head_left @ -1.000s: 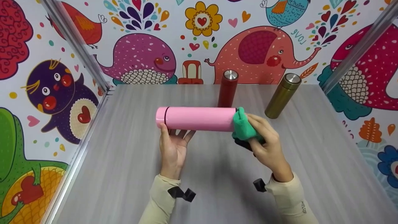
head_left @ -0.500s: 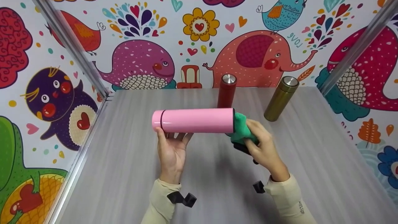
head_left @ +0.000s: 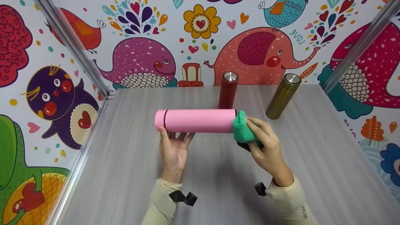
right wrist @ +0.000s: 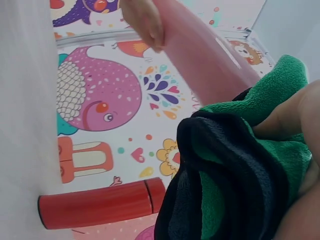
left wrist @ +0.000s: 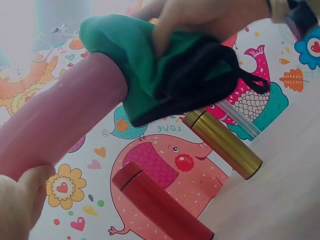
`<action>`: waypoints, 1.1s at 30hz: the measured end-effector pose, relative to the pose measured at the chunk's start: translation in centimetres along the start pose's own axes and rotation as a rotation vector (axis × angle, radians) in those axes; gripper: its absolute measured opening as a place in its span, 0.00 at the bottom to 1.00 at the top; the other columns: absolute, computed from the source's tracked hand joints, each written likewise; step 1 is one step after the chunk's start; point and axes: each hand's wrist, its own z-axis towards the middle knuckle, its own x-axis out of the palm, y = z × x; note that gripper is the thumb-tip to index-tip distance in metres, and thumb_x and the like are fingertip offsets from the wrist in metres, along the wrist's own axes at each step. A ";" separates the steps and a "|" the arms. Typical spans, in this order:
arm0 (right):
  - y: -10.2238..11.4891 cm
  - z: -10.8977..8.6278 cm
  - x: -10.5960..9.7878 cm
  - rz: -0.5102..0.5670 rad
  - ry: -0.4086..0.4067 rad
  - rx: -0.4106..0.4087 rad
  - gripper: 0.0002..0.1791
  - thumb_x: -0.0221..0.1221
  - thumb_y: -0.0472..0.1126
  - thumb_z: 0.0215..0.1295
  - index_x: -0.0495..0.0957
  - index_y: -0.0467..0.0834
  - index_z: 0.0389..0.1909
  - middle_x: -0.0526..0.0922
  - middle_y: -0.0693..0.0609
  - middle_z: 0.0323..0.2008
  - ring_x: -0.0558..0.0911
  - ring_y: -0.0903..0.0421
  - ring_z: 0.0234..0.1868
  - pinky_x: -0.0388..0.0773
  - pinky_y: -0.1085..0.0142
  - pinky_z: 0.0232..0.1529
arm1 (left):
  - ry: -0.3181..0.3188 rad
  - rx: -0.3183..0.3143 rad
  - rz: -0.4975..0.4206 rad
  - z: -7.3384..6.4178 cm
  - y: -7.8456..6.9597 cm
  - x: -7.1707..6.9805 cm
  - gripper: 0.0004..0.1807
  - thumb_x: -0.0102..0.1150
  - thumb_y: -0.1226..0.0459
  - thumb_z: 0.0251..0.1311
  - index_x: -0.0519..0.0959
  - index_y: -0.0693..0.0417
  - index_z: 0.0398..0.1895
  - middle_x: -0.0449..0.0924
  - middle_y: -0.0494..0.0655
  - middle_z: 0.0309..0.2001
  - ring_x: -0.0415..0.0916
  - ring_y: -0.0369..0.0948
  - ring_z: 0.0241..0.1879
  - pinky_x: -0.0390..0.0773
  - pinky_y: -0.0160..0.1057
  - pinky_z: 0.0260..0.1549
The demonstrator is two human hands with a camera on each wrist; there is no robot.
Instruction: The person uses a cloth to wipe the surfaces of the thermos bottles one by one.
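Observation:
A pink thermos bottle (head_left: 200, 121) lies sideways in the air above the table. My left hand (head_left: 174, 153) holds it from below near the capped end, thumb at the front by the dark seam ring. My right hand (head_left: 268, 147) grips a bunched green cloth (head_left: 243, 129) against the bottle's base end. In the left wrist view the cloth (left wrist: 175, 65) wraps over that end, and its black edging and a small loop hang down. The right wrist view shows the folded cloth (right wrist: 235, 165) close up, with the pink bottle (right wrist: 210, 55) behind it.
A red thermos bottle (head_left: 228, 90) stands upright at the back of the grey table (head_left: 131, 134), partly hidden by the pink one. To its right stands a gold thermos bottle (head_left: 283, 96). Cartoon-printed walls (head_left: 200, 43) with metal corner rails enclose the table.
The cloth slipped below the base end half a second ago, baring its dark rim, and now covers that end again. The left hand's hold on the pink bottle stays about the same.

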 end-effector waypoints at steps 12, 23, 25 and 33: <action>-0.8 0.1 -0.3 0.053 0.067 0.217 0.33 0.53 0.14 0.53 0.76 0.33 0.62 0.78 0.41 0.57 0.75 0.49 0.57 0.69 0.66 0.60 | 0.029 -0.001 0.022 -0.5 0.5 -0.3 0.33 0.48 0.45 0.72 0.63 0.56 0.70 0.67 0.58 0.59 0.75 0.58 0.51 0.75 0.62 0.55; -1.4 -2.7 0.2 0.067 0.124 0.225 0.32 0.57 0.14 0.55 0.75 0.33 0.63 0.78 0.40 0.56 0.77 0.49 0.55 0.70 0.68 0.59 | 0.019 0.053 -0.010 -0.2 0.2 0.2 0.32 0.48 0.47 0.73 0.62 0.58 0.70 0.67 0.58 0.57 0.75 0.58 0.50 0.75 0.61 0.55; -1.0 -3.0 0.4 0.077 0.125 0.208 0.33 0.57 0.12 0.52 0.75 0.31 0.62 0.78 0.39 0.55 0.77 0.50 0.55 0.71 0.69 0.59 | 0.022 0.070 -0.002 -0.3 0.0 0.0 0.31 0.48 0.48 0.73 0.62 0.58 0.69 0.66 0.58 0.57 0.76 0.58 0.49 0.75 0.61 0.55; 1.6 -2.1 0.1 0.104 0.092 0.185 0.34 0.52 0.08 0.45 0.75 0.26 0.58 0.78 0.34 0.51 0.78 0.53 0.53 0.71 0.70 0.58 | 0.038 0.077 0.034 -0.2 -0.3 -0.5 0.30 0.52 0.49 0.72 0.67 0.59 0.67 0.67 0.57 0.56 0.74 0.58 0.50 0.74 0.63 0.54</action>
